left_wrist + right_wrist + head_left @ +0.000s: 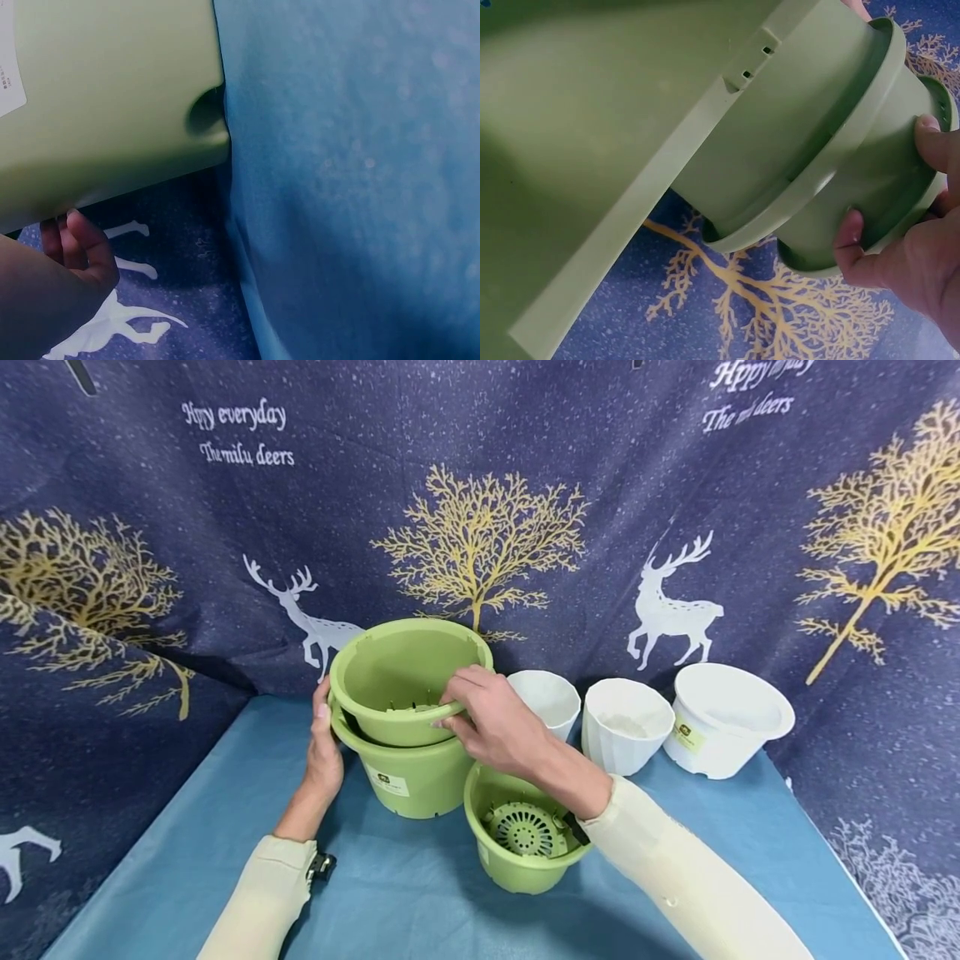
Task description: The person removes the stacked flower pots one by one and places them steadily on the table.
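Two green plastic flower pots are nested in the head view, the upper pot (405,728) sitting partway inside the lower pot (442,781) and slightly tilted. My right hand (497,720) grips the upper pot's rim at its right side, its thumb and a finger spread against that pot (885,217) in the right wrist view. At the left side of the lower pot, my left hand (324,753) holds it near the rim. In the left wrist view, bent fingers (86,238) meet the edge of the green pot (112,90).
A smaller green pot (517,878) with a slotted base stands under my right forearm. Behind it, a white pot (542,693), a fluted white pot (626,747) and a wider white pot (723,756) line the back right of the blue cloth (405,893). A patterned curtain (480,427) hangs behind.
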`<state>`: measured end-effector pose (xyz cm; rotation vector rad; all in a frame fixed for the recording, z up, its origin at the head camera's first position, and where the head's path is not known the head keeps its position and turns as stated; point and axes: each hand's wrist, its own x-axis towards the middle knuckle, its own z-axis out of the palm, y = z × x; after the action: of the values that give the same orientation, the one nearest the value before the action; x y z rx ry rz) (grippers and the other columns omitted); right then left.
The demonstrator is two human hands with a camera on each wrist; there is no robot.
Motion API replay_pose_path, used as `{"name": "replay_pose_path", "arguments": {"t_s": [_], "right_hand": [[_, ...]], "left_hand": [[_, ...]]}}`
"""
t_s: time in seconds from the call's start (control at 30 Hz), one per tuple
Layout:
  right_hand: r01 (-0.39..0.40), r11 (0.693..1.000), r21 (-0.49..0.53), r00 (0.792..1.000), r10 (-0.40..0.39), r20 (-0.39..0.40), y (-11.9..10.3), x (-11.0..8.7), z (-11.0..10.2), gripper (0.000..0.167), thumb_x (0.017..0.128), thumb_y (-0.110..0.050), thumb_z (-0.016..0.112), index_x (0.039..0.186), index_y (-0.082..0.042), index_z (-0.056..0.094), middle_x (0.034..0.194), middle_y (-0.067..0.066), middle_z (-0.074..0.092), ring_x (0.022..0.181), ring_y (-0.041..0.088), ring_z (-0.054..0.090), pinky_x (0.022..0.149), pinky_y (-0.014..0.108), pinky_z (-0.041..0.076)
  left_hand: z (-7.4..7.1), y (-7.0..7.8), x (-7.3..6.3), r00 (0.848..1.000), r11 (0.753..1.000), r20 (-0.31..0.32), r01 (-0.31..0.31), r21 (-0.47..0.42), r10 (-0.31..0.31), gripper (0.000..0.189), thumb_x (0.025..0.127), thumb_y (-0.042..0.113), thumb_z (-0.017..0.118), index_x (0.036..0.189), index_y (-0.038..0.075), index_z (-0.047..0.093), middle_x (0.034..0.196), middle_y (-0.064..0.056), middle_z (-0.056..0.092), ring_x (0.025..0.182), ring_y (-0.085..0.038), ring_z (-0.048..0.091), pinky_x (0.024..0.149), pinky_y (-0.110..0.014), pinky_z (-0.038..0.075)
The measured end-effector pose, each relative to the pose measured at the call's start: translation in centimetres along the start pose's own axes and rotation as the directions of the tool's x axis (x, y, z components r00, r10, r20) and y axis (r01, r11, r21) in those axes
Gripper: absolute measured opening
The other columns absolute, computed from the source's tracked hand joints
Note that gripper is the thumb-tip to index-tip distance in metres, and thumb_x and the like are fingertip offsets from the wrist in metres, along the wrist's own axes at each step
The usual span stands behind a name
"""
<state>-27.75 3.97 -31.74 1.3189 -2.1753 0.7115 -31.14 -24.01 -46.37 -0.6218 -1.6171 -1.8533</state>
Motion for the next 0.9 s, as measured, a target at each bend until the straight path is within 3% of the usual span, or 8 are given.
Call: {"name": "replay_pose_path", "arguments": {"t_s": [0.9], "right_hand": [[-0.008,1.000,0.015,0.995,0.009,-0.097,-0.06,0.11,-0.63,0.016,0.089,-0.006,0.083,0.090,-0.006,0.067,0.085,0.003,0.066,0.084,0.021,0.061,0.080,0.036,0.054]], "left_hand": [[0.27,0.41,0.06,0.998,0.999,-0.040,0.048,0.016,-0.047,0.064,0.113,0.054,0.034,0.162,0.013,0.037,0.158,0.006,0.043,0.147,-0.012,0.035,0.121,-0.023,0.025]]}}
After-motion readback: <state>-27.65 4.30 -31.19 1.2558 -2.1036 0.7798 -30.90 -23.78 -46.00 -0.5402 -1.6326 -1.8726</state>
